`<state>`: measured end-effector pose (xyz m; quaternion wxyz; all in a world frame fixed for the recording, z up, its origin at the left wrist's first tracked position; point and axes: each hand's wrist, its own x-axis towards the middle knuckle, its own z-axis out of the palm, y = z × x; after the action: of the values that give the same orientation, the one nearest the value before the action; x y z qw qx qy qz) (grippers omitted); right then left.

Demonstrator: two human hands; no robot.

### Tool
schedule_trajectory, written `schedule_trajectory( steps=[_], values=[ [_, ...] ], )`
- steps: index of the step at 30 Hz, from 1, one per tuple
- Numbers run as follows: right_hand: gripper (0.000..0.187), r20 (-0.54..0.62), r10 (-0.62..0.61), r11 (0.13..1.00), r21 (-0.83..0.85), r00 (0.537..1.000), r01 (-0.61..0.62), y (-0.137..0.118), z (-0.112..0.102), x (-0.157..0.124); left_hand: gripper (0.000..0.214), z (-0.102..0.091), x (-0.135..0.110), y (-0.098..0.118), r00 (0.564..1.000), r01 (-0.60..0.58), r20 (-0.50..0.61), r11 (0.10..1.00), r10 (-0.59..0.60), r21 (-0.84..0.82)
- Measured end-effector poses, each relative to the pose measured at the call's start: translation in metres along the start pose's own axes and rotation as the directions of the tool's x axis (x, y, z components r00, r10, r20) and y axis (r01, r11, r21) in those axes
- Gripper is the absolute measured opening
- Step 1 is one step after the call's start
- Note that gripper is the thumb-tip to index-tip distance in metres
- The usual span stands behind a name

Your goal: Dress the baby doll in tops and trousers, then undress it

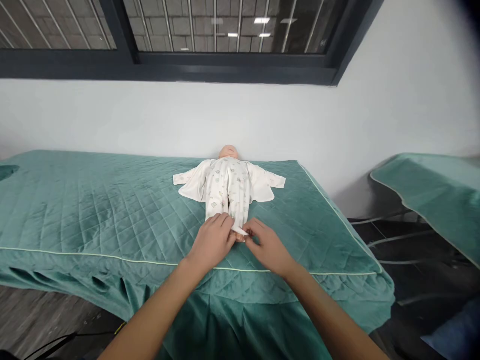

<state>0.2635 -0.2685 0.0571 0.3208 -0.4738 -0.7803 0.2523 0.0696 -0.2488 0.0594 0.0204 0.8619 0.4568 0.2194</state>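
Observation:
A baby doll [229, 151] lies on its back on a green quilted bed cover [93, 210], head toward the wall. It wears a white printed sleepsuit [228, 187] with the jacket flaps spread open at both sides. My left hand [212, 241] pinches the cuff of a trouser leg at the doll's feet. My right hand [267, 246] grips the same cuff from the right, fingers closed on the cloth. The doll's feet are mostly hidden under my fingers.
The bed stands against a white wall under a dark-framed window [225, 40]. A second green-covered bed [431, 195] is at the right, with dark floor and cables [393, 240] between the two. Wooden floor [33, 320] shows at the lower left.

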Motion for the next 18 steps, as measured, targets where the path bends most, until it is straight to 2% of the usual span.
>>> schedule_trajectory(
  steps=[5,7,10,12,14,16,18],
  values=[
    [0.014,0.097,0.038,0.995,-0.093,0.995,-0.029,0.005,0.003,-0.017,0.011,0.005,-0.017,0.008,0.998,-0.048,0.030,0.998,0.049,-0.030],
    [0.015,0.134,0.044,0.993,-0.118,0.990,-0.028,0.011,0.001,-0.021,0.012,0.008,-0.021,0.003,0.999,-0.042,0.018,0.996,0.043,-0.075],
    [0.022,0.159,0.044,0.995,-0.091,0.986,-0.029,0.024,-0.007,-0.021,0.010,0.010,-0.022,-0.014,0.996,0.025,-0.076,0.981,-0.041,-0.191],
    [0.026,0.138,0.061,0.996,-0.069,0.989,-0.052,0.031,-0.013,-0.018,0.008,0.011,-0.022,-0.027,0.983,0.064,-0.151,0.967,-0.104,-0.248],
    [0.025,0.095,0.078,0.995,-0.062,0.992,-0.073,0.033,-0.017,-0.014,0.009,0.013,-0.026,-0.036,0.975,0.080,-0.178,0.957,-0.133,-0.278],
    [0.021,0.044,0.054,0.998,-0.044,0.998,-0.052,0.030,-0.016,-0.011,0.013,0.015,-0.032,-0.040,0.983,0.077,-0.139,0.953,-0.122,-0.294],
    [0.017,-0.003,-0.019,0.999,-0.037,1.000,0.019,0.022,-0.010,-0.009,0.017,0.018,-0.041,-0.041,0.993,0.061,-0.076,0.953,-0.087,-0.297]
  ],
)
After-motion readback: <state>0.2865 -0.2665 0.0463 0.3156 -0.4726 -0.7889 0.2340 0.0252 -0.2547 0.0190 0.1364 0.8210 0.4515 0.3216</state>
